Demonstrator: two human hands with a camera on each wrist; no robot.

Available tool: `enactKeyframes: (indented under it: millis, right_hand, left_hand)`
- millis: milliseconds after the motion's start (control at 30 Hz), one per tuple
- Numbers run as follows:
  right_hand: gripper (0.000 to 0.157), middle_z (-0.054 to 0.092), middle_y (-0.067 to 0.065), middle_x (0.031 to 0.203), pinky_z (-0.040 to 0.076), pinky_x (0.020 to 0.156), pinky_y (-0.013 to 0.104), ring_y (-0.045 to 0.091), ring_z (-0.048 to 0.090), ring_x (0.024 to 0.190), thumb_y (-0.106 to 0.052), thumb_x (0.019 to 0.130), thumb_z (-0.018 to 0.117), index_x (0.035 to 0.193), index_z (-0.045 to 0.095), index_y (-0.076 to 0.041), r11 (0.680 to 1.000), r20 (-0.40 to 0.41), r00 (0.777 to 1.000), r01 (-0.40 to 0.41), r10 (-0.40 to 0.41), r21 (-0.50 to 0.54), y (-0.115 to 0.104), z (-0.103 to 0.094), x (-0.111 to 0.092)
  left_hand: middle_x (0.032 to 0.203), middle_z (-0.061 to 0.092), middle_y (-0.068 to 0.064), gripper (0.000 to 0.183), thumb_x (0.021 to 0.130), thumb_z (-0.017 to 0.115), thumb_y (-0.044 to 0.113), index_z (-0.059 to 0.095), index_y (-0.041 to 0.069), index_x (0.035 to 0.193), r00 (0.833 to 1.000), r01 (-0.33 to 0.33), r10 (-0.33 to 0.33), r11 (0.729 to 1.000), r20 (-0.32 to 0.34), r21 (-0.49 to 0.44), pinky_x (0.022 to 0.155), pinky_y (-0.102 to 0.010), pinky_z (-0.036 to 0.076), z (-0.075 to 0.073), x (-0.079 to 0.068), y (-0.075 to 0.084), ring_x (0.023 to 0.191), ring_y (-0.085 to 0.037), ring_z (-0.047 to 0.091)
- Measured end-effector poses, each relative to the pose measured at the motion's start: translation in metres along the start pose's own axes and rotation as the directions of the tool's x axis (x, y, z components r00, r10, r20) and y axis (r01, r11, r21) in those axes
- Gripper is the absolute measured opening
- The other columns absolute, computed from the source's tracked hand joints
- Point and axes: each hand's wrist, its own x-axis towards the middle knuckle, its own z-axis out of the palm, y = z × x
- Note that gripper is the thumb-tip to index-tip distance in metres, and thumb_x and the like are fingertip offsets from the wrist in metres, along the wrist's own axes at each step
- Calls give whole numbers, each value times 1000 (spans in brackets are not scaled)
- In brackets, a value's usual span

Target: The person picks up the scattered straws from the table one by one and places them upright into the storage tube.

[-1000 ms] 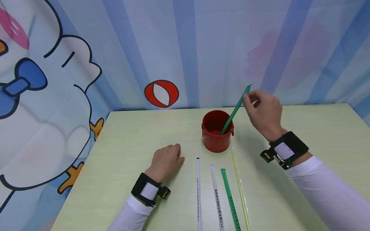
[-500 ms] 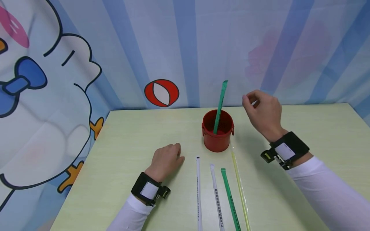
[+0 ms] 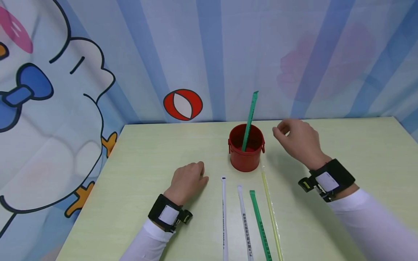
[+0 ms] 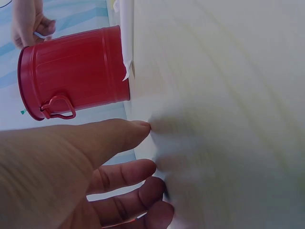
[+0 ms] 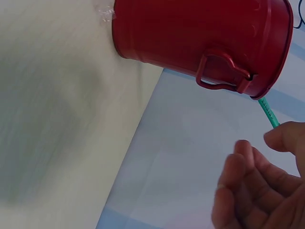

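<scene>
A green wrapped straw (image 3: pixel 250 119) leans upright inside the small red bucket (image 3: pixel 245 161), its top well above the rim. To the right of the bucket, my right hand (image 3: pixel 301 142) is raised over the table with loosely bent fingers and holds nothing; the right wrist view shows a gap between thumb and fingers. My left hand (image 3: pixel 187 182) rests on the table left of the straws, fingertips down and empty. In front of the bucket lie two white wrapped straws (image 3: pixel 224 217), a second green wrapped straw (image 3: pixel 260 224) and a yellow straw in clear film (image 3: pixel 271 214).
The pale table (image 3: pixel 140 156) ends at a blue striped curtain (image 3: pixel 241 54) behind the bucket. A large cartoon figure (image 3: pixel 42 145) is printed on the cloth at left. Ring-shaped handles (image 5: pixel 221 69) hang on the bucket's sides.
The right hand has let go of the green straw, which tipped leftward and now leans in the bucket. Since then that hand has lowered a little. The left hand stays put.
</scene>
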Motion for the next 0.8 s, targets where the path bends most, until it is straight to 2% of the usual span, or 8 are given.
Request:
enactKeyframes:
  millis: [200,400,633,800]
  right_hand:
    - [31,65,7,74,40,45,33,19,51,58,-31,91,53,89,68,-4,999,107,994,-21,25,-37,12,0,-17]
    - [25,55,1,61,37,44,32,17,46,54,-27,89,56,82,66,-6,998,243,969,-21,34,-59,19,4,-34]
    - [25,46,0,56,34,46,31,15,44,52,-28,89,55,74,61,-9,998,311,949,-39,53,-53,26,13,-51]
    - [25,49,0,58,33,48,31,16,44,54,-29,89,54,76,62,-8,995,365,926,-77,95,-63,28,19,-56]
  left_hand:
    - [60,47,3,20,84,65,26,52,13,77,1000,-8,8,1000,-5,-2,48,-28,37,0,0,1,56,-12,46]
    - [61,47,2,20,84,65,26,52,12,77,1000,-3,3,1000,-4,3,48,-28,36,0,0,0,56,-12,45]
    - [61,48,2,20,84,65,26,52,12,78,1000,4,-4,1000,5,1,48,-28,37,1,-1,-1,56,-12,45]
    - [61,48,2,19,84,65,26,52,12,78,1000,11,-11,1000,14,0,49,-28,37,0,0,0,57,-12,46]
